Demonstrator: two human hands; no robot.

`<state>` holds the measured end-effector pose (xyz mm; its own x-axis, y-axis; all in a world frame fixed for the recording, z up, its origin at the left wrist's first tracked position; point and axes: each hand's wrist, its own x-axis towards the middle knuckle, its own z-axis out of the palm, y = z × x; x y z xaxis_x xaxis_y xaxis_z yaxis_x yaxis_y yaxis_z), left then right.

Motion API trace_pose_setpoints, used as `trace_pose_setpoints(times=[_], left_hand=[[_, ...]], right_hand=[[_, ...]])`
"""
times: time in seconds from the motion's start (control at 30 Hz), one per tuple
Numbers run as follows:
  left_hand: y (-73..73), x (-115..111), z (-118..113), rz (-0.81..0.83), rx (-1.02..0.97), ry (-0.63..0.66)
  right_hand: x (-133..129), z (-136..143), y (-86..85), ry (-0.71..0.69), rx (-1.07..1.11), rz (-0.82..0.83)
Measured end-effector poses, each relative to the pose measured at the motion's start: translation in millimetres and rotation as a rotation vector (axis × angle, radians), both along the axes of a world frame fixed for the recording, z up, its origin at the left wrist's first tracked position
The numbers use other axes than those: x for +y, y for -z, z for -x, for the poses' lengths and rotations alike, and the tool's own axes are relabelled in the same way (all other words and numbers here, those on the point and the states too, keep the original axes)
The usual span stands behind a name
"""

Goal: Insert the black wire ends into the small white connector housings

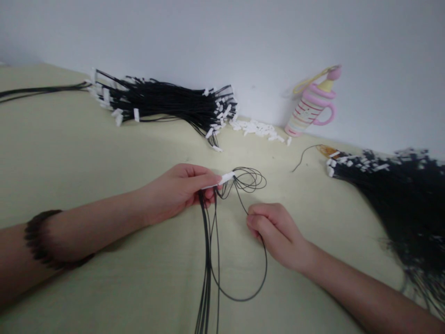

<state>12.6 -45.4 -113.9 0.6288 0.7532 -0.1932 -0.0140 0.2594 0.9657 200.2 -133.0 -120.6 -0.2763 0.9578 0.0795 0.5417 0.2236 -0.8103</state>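
Mid-table, my left hand (184,188) pinches a white tag (227,177) between thumb and fingers. Thin black cord gathers at the tag's right end in several small loops (255,178). Several black cords (207,260) hang down from beneath my left fingers toward the front edge of the picture. My right hand (273,232) is closed on one black cord (240,197) that runs taut from the tag. Below my right fist that cord sags in a wide curve back toward the hanging bunch. Exactly how the cords pass through the tag is hidden by my left fingers.
Along the wall lies a thick bundle of black cords (167,98) with white tags at both ends. Loose white pieces (257,129) lie beside it. A pink striped cup-shaped bottle (309,109) leans there. Another black cord pile (399,195) spreads at the right.
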Motion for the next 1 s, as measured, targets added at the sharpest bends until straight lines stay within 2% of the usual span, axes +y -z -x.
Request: trace_pose_setpoints(times=[0.43,0.6,0.7,0.8,0.9,1.0], left_hand=[[-0.2,0.4,-2.0,0.014,0.022,-0.026],[0.4,0.6,-1.7,0.014,0.032,-0.025],[0.4,0.5,-1.0,0.001,0.042,-0.027],[-2.1,-0.8,-1.0,-0.047,0.096,-0.013],[-7.1,-3.7,-2.0,-0.193,0.267,0.062],[-10.2,-7.3,-2.9,-0.340,0.411,0.145]], right_hand=[[6.6,-5.1,2.0,0.052,0.396,0.248],[6.6,-4.3,2.7,0.050,0.345,0.221],[3.8,-2.3,1.7,0.070,0.189,0.119],[-0.4,1.8,1.6,0.098,-0.026,-0.120],[-3.4,6.2,4.4,0.134,-0.199,-0.365],[-4.4,8.3,8.3,0.180,-0.289,-0.462]])
